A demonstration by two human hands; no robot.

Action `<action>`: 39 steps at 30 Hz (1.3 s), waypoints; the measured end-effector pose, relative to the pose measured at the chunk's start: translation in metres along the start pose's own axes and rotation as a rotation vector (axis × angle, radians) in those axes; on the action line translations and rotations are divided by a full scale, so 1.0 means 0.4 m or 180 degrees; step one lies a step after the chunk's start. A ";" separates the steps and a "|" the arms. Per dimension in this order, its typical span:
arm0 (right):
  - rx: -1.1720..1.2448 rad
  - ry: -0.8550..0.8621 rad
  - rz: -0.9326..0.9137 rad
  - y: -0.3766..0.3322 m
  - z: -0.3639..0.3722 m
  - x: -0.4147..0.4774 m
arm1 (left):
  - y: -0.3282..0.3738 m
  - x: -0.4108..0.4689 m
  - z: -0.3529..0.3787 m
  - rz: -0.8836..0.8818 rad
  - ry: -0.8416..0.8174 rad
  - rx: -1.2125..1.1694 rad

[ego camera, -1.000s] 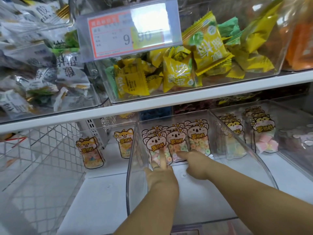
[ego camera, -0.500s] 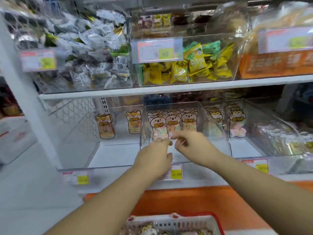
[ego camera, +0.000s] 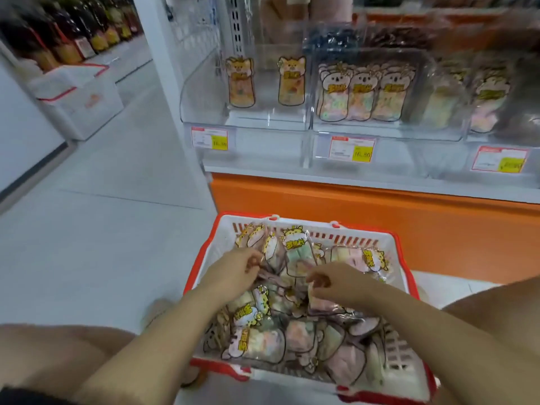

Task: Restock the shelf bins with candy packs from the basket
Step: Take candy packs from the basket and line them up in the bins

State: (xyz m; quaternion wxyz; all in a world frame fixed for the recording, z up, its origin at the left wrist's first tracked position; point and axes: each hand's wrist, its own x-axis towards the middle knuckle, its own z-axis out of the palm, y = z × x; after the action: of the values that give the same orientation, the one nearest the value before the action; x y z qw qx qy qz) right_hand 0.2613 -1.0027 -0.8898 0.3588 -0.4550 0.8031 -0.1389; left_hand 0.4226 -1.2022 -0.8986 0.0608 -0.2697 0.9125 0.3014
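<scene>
A white basket with a red rim (ego camera: 204, 258) sits on the floor in front of me, full of animal-shaped candy packs (ego camera: 295, 249). My left hand (ego camera: 233, 270) is down in the basket's left side, fingers curled among the packs. My right hand (ego camera: 336, 283) is in the middle of the basket, pinching the top edge of a pack (ego camera: 318, 302). Above, a clear shelf bin (ego camera: 371, 133) holds three koala packs (ego camera: 362, 95) standing upright. The bin to its left (ego camera: 204, 112) holds two fox packs (ego camera: 292, 80).
A bin on the right (ego camera: 496, 135) holds more packs, blurred. Price tags (ego camera: 352, 149) hang on the bin fronts above an orange base panel (ego camera: 350, 214). A white crate (ego camera: 79, 100) stands across the grey aisle floor at left. My knees frame the basket.
Both hands have left the middle shelf bin and dropped into the basket. My view has tilted down from the shelves to the basket on the floor.
</scene>
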 end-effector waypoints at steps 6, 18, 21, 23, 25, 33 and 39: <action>-0.0736 -0.1012 0.0122 0.038 0.111 0.017 | -0.113 -0.043 0.090 -0.0069 -0.1592 0.1424; -0.2031 -0.0622 -0.0629 0.048 0.219 0.020 | -0.028 -0.075 0.152 -0.0418 -0.2587 0.1809; -0.1206 -0.0510 -0.0353 0.032 0.148 0.022 | -0.006 -0.072 0.125 -0.0555 -0.2848 0.1656; -0.0528 -0.0235 -0.0187 0.017 0.083 0.011 | 0.007 -0.076 0.117 -0.0554 -0.2926 0.1616; 0.0162 0.0091 0.0057 0.015 0.031 -0.003 | 0.017 -0.083 0.117 -0.0443 -0.2760 0.1685; 0.2074 0.1568 0.0876 0.044 -0.065 -0.030 | 0.032 -0.057 -0.011 -0.0209 -0.1564 0.0814; 0.3811 0.2011 0.0917 0.002 -0.094 -0.058 | 0.031 -0.038 -0.086 0.0195 0.0047 0.0556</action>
State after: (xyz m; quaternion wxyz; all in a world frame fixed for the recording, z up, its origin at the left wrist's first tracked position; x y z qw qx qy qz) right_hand 0.2419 -0.9871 -0.8532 0.3119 -0.0052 0.7066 -0.6351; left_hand 0.4310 -1.2070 -0.8602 0.0681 -0.2376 0.9436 0.2204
